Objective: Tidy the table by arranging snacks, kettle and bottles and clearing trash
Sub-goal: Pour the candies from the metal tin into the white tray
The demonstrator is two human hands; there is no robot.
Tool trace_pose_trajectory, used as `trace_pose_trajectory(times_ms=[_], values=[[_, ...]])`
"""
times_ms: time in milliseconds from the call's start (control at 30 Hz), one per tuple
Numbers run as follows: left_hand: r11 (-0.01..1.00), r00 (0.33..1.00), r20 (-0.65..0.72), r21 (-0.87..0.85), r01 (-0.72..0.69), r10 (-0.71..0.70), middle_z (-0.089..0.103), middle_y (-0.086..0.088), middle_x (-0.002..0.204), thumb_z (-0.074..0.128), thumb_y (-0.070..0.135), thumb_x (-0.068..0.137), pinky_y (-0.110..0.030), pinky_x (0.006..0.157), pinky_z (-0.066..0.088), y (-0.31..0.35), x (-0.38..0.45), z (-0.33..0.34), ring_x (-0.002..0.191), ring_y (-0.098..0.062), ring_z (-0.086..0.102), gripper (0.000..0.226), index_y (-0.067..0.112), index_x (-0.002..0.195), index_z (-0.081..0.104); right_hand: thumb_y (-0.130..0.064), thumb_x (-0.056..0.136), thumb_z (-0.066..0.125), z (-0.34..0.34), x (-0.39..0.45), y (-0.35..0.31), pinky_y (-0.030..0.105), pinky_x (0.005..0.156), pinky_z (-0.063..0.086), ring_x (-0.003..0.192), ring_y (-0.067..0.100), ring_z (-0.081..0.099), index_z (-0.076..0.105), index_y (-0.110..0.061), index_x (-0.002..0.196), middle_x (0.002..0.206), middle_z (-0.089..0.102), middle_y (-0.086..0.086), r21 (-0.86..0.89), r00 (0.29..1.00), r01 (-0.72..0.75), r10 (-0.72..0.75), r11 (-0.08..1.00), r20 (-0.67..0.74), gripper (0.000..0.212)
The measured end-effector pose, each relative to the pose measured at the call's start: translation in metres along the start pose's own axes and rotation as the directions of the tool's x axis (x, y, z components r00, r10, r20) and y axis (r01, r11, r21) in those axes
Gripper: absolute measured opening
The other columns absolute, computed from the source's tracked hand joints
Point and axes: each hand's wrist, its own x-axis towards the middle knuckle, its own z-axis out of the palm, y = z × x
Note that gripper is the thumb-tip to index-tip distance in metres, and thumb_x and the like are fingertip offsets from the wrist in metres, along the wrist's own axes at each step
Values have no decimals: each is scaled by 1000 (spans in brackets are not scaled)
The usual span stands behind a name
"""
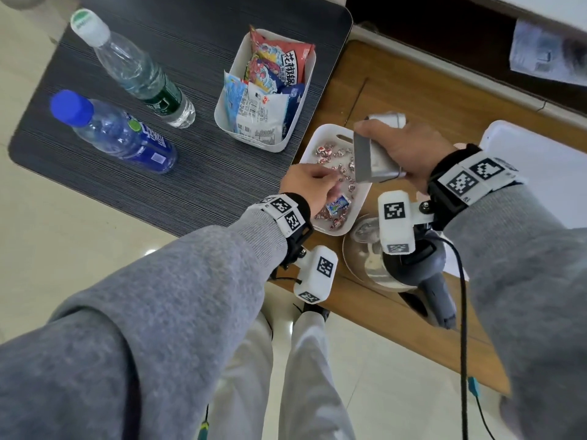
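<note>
Candy tray [341, 136], frame centre, on the wooden table [413, 100]; wrapped candies fill it. Your left hand [309, 185] reaches into it, fingers curled among candies; grip cannot be told. Your right hand [403, 152] is clamped on a grey box [370, 161] over the tray's right edge. Kettle [381, 258] just below. Snack bin [270, 90] and two bottles [139, 68] [114, 131] upper left on the dark tabletop [190, 33].
</note>
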Motion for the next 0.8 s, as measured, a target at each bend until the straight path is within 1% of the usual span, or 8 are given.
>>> trace_pose_trajectory(times_ms=[100, 200, 267, 367, 500, 567, 667, 800], values=[[956, 997, 63, 288, -60, 44, 58, -8, 69, 53, 31, 96, -26, 71, 43, 9, -6, 26, 63, -15, 55, 28, 10, 94, 70, -54, 72, 81, -45, -13, 21, 37, 76, 62, 89, 19, 75, 62, -20, 109, 102, 75, 2, 125, 998, -42, 48, 991, -51, 55], [946, 990, 138, 317, -65, 22, 64, 3, 106, 48, 40, 96, -27, 87, 40, 17, -11, 64, 96, -14, 56, 39, 15, 120, 65, -27, 93, 70, -93, -30, 40, 27, 65, 60, 81, 10, 69, 61, -18, 134, 98, 69, -3, 209, 999, -4, 11, 978, -30, 43], [969, 976, 217, 246, -32, -23, 63, 0, 125, 45, 47, 93, -32, 94, 46, 26, -10, 90, 110, -17, 58, 51, 15, 129, 60, -24, 93, 70, -120, -39, 49, 33, 78, 62, 93, 16, 69, 58, -29, 139, 106, 68, -4, 167, 999, 48, -44, 985, -33, 47], [991, 928, 352, -1, 130, -122, 58, -5, 135, 36, 40, 104, -26, 89, 50, 47, -11, 129, 124, -19, 54, 50, 6, 137, 50, -28, 89, 74, -155, -49, 62, 46, 95, 58, 108, 27, 69, 57, -46, 135, 121, 68, 0, 24, 994, 112, -112, 993, -15, 52], [982, 883, 431, 39, 187, -185, 53, -9, 144, 27, 48, 104, -43, 112, 36, 73, -23, 189, 133, -24, 49, 56, 10, 139, 49, -32, 87, 76, -203, -65, 89, 29, 76, 55, 92, 13, 64, 53, -44, 139, 114, 63, -8, 6, 980, 126, -123, 992, -158, 59], [975, 864, 456, 47, 215, -212, 50, -8, 146, 27, 50, 104, -45, 115, 33, 81, -29, 216, 134, -25, 49, 57, 12, 140, 48, -30, 88, 75, -224, -69, 107, 23, 68, 52, 86, 8, 62, 53, -42, 140, 108, 62, -11, -25, 985, 102, -105, 994, -135, 58], [977, 852, 485, 31, 209, -198, 50, -9, 147, 31, 53, 102, -47, 115, 35, 94, -32, 252, 131, -24, 51, 57, 13, 138, 49, -28, 89, 75, -258, -68, 124, 14, 65, 52, 79, 1, 60, 52, -35, 141, 99, 59, -16, 40, 963, 112, -99, 993, -252, 58], [980, 855, 485, 24, 196, -183, 52, -9, 144, 34, 52, 101, -46, 114, 36, 110, -27, 305, 122, -22, 55, 56, 13, 136, 51, -25, 87, 78, -307, -66, 143, 3, 52, 44, 79, 0, 59, 52, -33, 140, 108, 61, -7, 1, 941, 106, -100, 994, -323, 60]])
